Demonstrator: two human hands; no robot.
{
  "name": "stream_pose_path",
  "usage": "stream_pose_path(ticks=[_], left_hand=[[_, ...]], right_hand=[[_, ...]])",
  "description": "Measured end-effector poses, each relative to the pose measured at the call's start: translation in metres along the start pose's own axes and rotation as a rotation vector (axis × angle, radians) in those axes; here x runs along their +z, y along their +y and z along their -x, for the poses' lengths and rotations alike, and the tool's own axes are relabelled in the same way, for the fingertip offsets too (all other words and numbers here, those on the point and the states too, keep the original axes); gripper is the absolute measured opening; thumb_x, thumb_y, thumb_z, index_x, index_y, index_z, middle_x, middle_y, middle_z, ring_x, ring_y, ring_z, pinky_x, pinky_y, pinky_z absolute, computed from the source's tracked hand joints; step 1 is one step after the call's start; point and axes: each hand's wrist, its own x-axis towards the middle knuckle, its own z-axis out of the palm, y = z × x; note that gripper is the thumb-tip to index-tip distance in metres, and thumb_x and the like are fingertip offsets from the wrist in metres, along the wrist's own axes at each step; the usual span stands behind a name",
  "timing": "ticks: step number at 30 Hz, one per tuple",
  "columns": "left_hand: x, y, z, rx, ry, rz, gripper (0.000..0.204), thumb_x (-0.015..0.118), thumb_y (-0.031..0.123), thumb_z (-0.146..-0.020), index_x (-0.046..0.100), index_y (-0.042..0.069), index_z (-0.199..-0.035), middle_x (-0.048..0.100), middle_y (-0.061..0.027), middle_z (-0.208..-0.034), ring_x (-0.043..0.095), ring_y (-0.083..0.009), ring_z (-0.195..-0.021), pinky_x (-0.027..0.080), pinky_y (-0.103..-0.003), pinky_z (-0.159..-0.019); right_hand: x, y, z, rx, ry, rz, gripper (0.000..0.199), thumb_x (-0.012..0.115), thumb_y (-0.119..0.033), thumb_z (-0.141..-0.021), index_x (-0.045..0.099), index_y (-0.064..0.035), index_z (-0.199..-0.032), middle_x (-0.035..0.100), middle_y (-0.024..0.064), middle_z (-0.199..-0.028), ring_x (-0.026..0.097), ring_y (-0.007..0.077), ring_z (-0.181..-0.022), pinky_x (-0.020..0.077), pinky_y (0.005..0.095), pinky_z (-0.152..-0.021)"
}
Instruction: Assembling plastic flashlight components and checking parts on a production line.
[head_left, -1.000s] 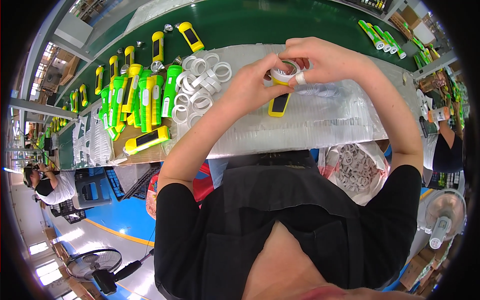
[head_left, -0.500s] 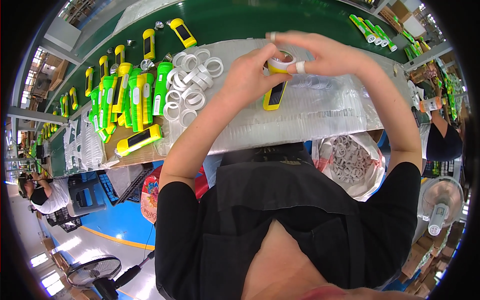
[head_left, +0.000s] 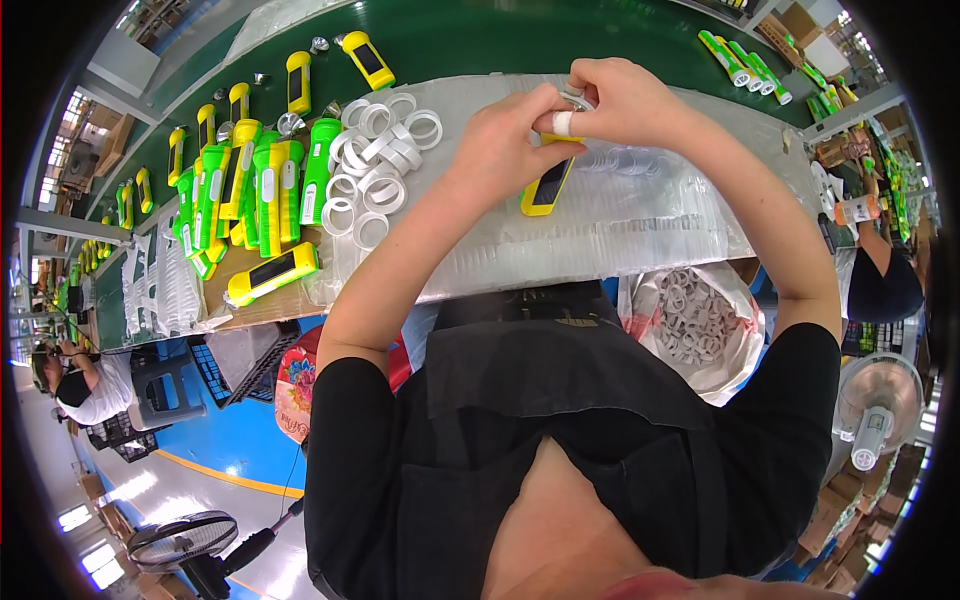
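Observation:
A yellow flashlight (head_left: 547, 190) with a dark panel on its handle stands between my hands, head end away from me. My left hand (head_left: 508, 138) is closed around its head from the left. From the right, my right hand (head_left: 622, 103) has its fingers curled over the rim, white wraps on some of them. The white ring at the head is mostly hidden by my fingers. Left of my hands lies a pile of loose white rings (head_left: 383, 150). Clear round discs (head_left: 625, 161) lie in a row on the plastic-covered worktop (head_left: 600, 245), just right of the flashlight.
Green and yellow flashlights (head_left: 268, 195) are heaped at the left, and one yellow flashlight (head_left: 273, 275) lies near the front edge. Beyond runs a green belt (head_left: 520, 45) carrying more flashlights (head_left: 740, 65). A white bag of rings (head_left: 695, 325) stands below the worktop's edge.
My right hand has moved left and its raised fingers have come down over the flashlight's head. The white ring, visible before, is now mostly covered. My hands are closer together.

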Motion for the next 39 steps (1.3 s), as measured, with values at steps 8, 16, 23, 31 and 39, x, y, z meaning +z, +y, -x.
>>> stream_pose_path(ticks=[8,16,23,31,39], left_hand=[[0.003,-0.006,0.002,0.047,0.044,0.025,0.038,0.083,0.023,-0.071,0.058,0.010,-0.098,0.066,-0.0062,-0.086,0.062,-0.0249,-0.073,0.050,-0.035,-0.065],[0.003,-0.004,-0.002,0.049,0.028,0.011,0.040,0.081,0.025,-0.073,0.058,0.013,-0.103,0.066,-0.0088,-0.086,0.062,-0.0272,-0.072,0.050,-0.037,-0.064],[-0.017,-0.008,0.019,-0.204,-0.170,0.653,0.088,0.077,0.035,-0.082,0.023,0.016,-0.149,0.064,-0.0178,-0.112,0.064,-0.0293,-0.106,0.049,-0.042,-0.094],[-0.027,0.013,0.023,-0.553,-0.457,0.611,0.043,0.068,0.037,-0.086,0.049,0.004,-0.106,0.060,-0.0048,-0.069,0.059,-0.0135,-0.051,0.048,-0.030,-0.047],[-0.019,-0.038,-0.022,-0.646,-0.482,0.338,0.047,0.070,0.040,-0.084,0.050,0.006,-0.108,0.060,-0.0051,-0.072,0.059,-0.0140,-0.053,0.047,-0.029,-0.050]], right_hand=[[0.008,0.010,-0.003,-0.257,0.101,-0.174,0.037,0.073,-0.033,-0.080,0.062,-0.0002,-0.093,0.057,0.0072,-0.088,0.054,0.0169,-0.073,0.0450,0.0306,-0.061],[0.005,0.022,-0.005,-0.410,0.149,-0.292,0.048,0.070,-0.044,-0.082,0.063,0.0029,-0.087,0.060,0.0123,-0.081,0.055,0.0219,-0.072,0.0438,0.0340,-0.060],[0.003,0.026,0.017,-0.206,0.037,-0.559,0.037,0.067,-0.032,-0.089,0.063,-0.0016,-0.108,0.061,0.0011,-0.088,0.055,0.0077,-0.075,0.0446,0.0232,-0.064],[0.036,0.020,0.010,-0.322,0.343,-0.539,0.042,0.034,-0.041,-0.098,0.058,-0.0104,-0.114,0.065,0.0146,-0.104,0.063,0.0337,-0.099,0.0476,0.0376,-0.088],[0.055,0.049,-0.057,-0.083,0.137,-0.980,0.059,0.037,-0.051,-0.094,0.055,-0.0080,-0.130,0.061,0.0105,-0.115,0.058,0.0222,-0.104,0.0464,0.0313,-0.087]])
